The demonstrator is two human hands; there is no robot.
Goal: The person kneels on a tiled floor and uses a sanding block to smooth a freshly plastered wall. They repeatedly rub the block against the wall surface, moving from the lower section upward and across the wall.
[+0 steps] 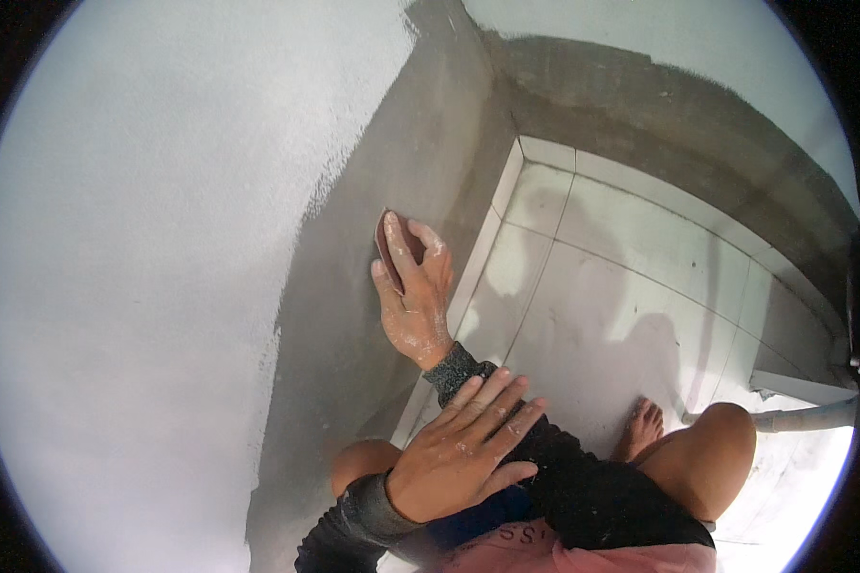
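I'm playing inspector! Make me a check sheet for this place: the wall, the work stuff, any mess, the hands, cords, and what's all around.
Surface: rough-edged grey wall band beside a smooth-looking white wall area.
Job's things: thin reddish-brown sheet, probably sandpaper, against the grey band.
Clutter: long pale cylindrical pipe near the right edge; can't tell whether it is loose.
Hands: bare, dusty right hand holds the sheet; bare left hand, fingers spread, holds nothing visible, over the right forearm's dark sleeve.
Cables: nothing seen.
Surroundings: white tiled floor with shadows; bare foot on it.
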